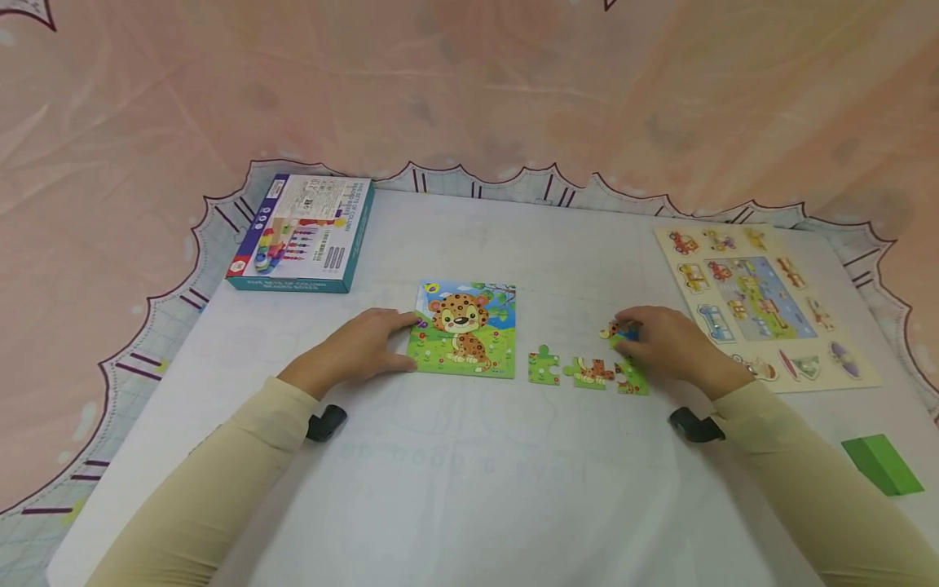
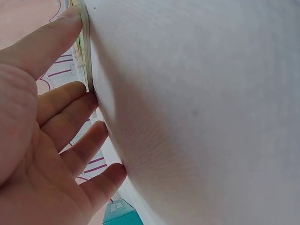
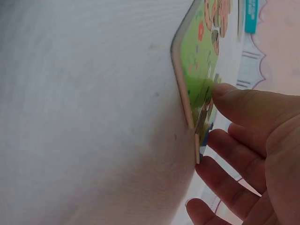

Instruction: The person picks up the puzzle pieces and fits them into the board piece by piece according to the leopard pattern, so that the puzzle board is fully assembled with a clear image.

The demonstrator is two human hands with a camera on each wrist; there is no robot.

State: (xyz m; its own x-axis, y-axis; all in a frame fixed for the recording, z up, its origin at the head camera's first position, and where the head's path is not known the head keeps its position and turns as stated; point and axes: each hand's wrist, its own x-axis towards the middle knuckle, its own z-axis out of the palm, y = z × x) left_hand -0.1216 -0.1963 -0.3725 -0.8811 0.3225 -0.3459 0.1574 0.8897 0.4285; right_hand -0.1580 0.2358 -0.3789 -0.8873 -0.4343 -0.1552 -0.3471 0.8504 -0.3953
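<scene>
A square leopard picture board (image 1: 462, 359) lies flat near the middle of the table. My left hand (image 1: 359, 346) touches its left edge with thumb and fingertips, fingers fairly straight; the left wrist view shows the thumb against the board's edge (image 2: 87, 51). To the right of the board lie green puzzle pieces in a row: one plain green (image 1: 541, 371), one with spotted legs (image 1: 589, 373) and one at the right end (image 1: 635, 381). Just above that last piece, my right hand (image 1: 660, 338) pinches a puzzle piece (image 1: 623, 330) between thumb and fingers, partly hidden by them.
A boxed toy set (image 1: 301, 236) lies at the back left. On the right is a large cream puzzle board (image 1: 829, 363) with vehicle and toy pictures, and nearer me a green block (image 1: 883, 465). A white cloth (image 1: 469, 489) covers the table, its scalloped border along the back.
</scene>
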